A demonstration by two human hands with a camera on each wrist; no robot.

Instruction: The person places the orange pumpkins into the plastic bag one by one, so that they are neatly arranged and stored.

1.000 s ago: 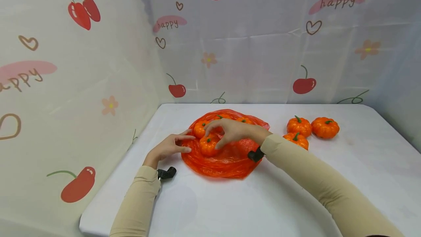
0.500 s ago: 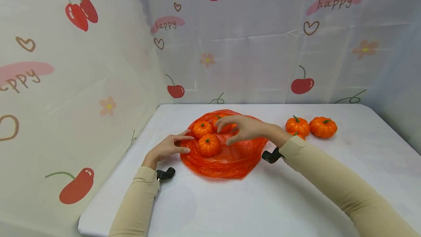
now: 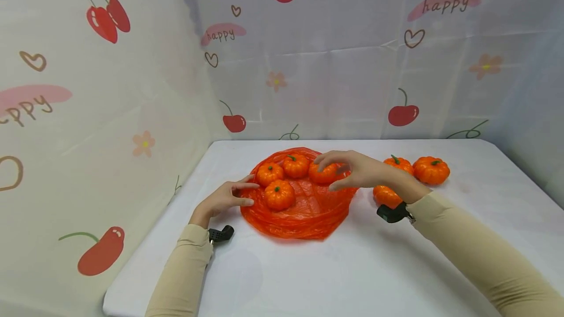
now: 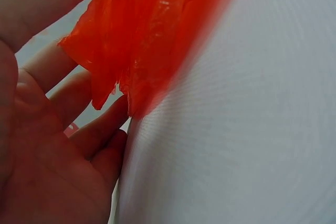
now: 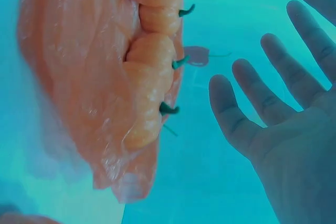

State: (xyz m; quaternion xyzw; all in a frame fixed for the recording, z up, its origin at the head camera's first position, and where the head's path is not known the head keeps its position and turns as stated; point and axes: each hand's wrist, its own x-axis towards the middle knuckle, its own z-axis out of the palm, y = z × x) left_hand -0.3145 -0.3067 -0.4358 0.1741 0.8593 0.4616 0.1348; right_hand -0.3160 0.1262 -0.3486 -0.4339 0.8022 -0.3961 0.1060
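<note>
A red plastic bag (image 3: pixel 304 226) lies spread on the white table with several small orange pumpkins in it, among them a front pumpkin (image 3: pixel 279 195) and a right-hand pumpkin (image 3: pixel 323 175). My left hand (image 3: pixel 223 199) is at the bag's left edge, thumb and fingers apart; in the left wrist view its loosely bent fingers (image 4: pixel 100 132) lie by the bag's crumpled edge. My right hand (image 3: pixel 363 170) hangs over the bag's right side, partly covering the right-hand pumpkin, and holds nothing. The right wrist view shows its fingers (image 5: pixel 223 100) spread, apart from the pumpkins.
Three more pumpkins stand on the table right of the bag: a far-right pumpkin (image 3: pixel 432 170), a back pumpkin (image 3: pixel 398 163) and a nearer pumpkin (image 3: pixel 387 196), the last two partly behind my right arm. A cherry-print curtain (image 3: pixel 335 82) hangs behind the table (image 3: pixel 282 278).
My right hand has drawn back from the front pumpkin and moved right across the bag, uncovering the pumpkins at the back. My left hand stays at the bag's left edge.
</note>
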